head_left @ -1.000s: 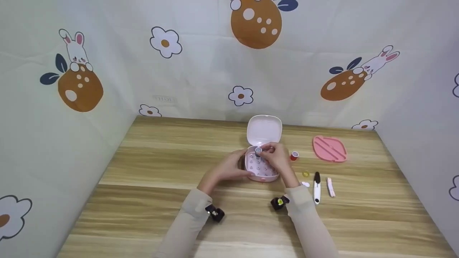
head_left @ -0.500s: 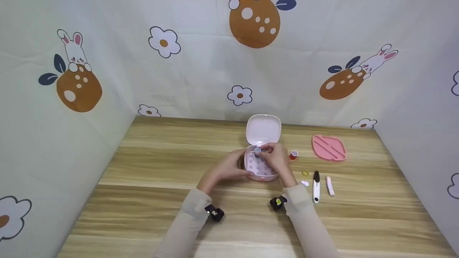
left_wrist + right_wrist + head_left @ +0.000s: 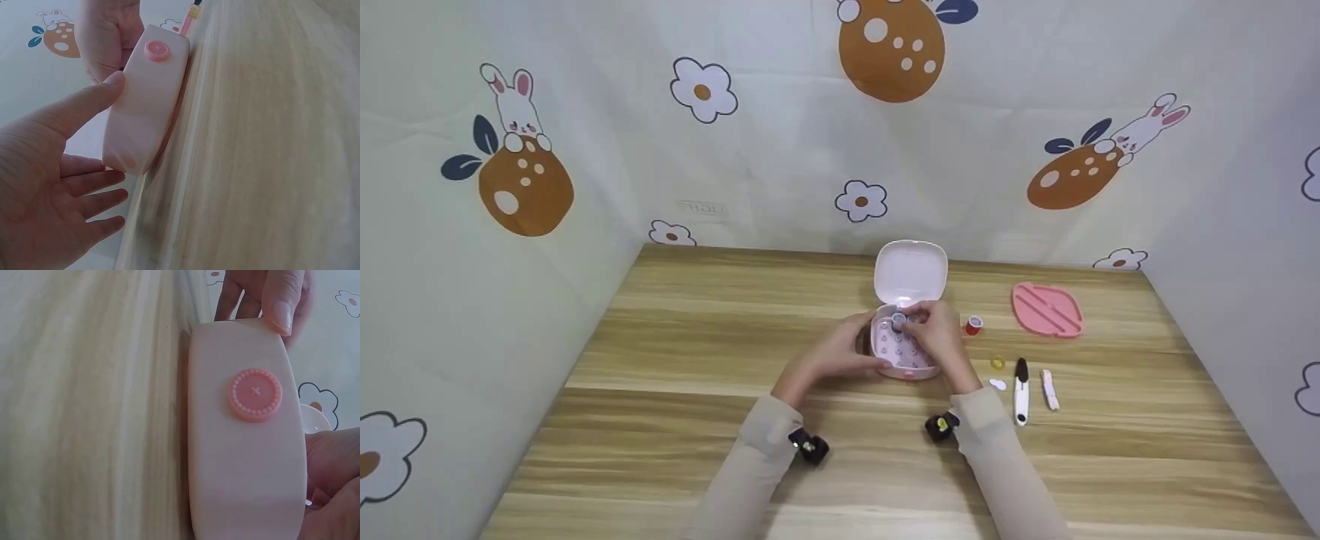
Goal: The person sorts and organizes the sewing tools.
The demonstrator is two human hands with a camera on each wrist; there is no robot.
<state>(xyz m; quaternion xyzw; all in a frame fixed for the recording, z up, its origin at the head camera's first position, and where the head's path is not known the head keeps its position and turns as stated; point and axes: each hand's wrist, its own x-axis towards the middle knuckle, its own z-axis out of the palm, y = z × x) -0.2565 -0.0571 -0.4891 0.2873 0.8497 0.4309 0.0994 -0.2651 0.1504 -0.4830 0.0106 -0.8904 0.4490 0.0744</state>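
A small pale pink box (image 3: 911,372) stands on the table with its lid (image 3: 911,273) raised at the back and a round button-shaped catch (image 3: 256,394) on the front. My left hand (image 3: 844,349) holds the box at its left side, thumb on the front corner and fingers along the side, as the left wrist view (image 3: 73,185) shows. Between thumb and fingers, my right hand (image 3: 936,330) pinches a small thread spool (image 3: 898,322) with a white rim and dark bluish thread, inside the box near the back. The box floor has several small raised pegs.
Right of the box stands a red thread spool (image 3: 973,325). A pink tray insert (image 3: 1047,310) lies at the back right. Nearer are a yellow ring-like item (image 3: 997,362), a small white piece (image 3: 997,384), black-and-white thread snips (image 3: 1021,391) and a pale folded strip (image 3: 1050,390).
My right hand has lowered the dark spool slightly and moved it a little toward the front inside the box. The left hand stays in place on the box.
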